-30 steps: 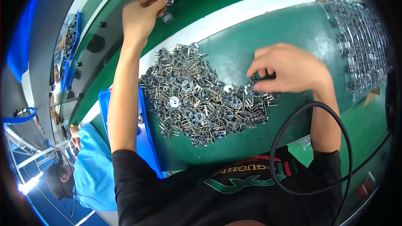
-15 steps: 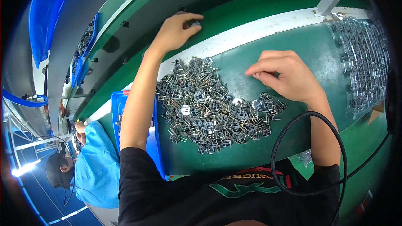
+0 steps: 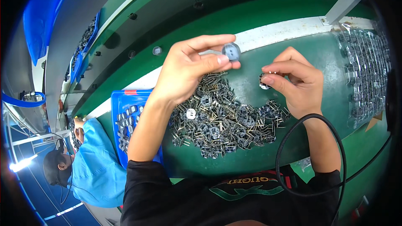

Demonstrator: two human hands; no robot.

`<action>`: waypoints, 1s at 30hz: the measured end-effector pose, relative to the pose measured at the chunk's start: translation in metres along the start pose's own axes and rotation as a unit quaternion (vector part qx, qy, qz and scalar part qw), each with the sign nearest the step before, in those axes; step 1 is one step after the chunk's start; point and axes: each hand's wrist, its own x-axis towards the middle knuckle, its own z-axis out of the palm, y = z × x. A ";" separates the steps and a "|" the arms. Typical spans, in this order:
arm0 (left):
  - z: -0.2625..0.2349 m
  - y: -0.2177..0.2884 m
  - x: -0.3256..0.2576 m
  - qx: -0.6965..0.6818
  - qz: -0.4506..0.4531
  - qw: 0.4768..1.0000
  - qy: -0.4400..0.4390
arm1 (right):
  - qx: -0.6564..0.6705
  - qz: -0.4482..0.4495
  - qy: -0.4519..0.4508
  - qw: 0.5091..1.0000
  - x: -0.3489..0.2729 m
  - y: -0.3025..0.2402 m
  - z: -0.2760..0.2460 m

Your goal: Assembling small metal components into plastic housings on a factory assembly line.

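Observation:
My left hand is raised over the far side of the pile, its thumb and fingers pinching a round grey cap-like part. To its right, my right hand grips a small round black-and-white component between thumb and fingertips. The two parts are apart, with a short gap between them. Below both hands spreads a heap of small dark components with metal pins, lying on the green worktop. A pale round piece shows on top of the heap.
Left of the heap, a blue tray holds several grey caps. Clear plastic packs of parts lie at the right. Beyond the white rail, a green belt carries scattered parts. A black cable loops by my right forearm. A co-worker in blue sits left.
My left hand has come back from over the belt toward my right hand, bringing the grey cap into clear view. My right hand has shifted slightly right, and its component now shows.

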 end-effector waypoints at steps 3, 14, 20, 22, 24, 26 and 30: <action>0.007 -0.012 -0.012 -0.024 0.021 0.999 -0.034 | -0.007 -0.022 0.017 1.000 -0.002 -0.004 0.013; 0.021 -0.029 -0.014 -0.004 0.000 0.997 -0.073 | -0.151 -0.152 0.050 0.975 -0.003 -0.008 0.024; 0.022 -0.030 -0.014 -0.001 -0.020 0.998 -0.051 | -0.190 -0.166 0.046 0.966 -0.004 -0.006 0.025; 0.022 -0.031 -0.014 0.010 -0.014 0.999 -0.046 | -0.198 -0.173 0.037 0.964 -0.003 -0.004 0.024; 0.022 -0.031 -0.013 0.016 -0.013 0.999 -0.048 | -0.202 -0.178 0.033 0.962 -0.002 -0.003 0.023; 0.022 -0.030 -0.014 0.016 -0.018 0.998 -0.053 | -0.200 -0.182 0.030 0.962 -0.003 -0.002 0.022; 0.024 -0.028 -0.013 0.027 -0.008 0.999 -0.041 | -0.195 -0.182 0.046 0.963 -0.005 0.001 0.026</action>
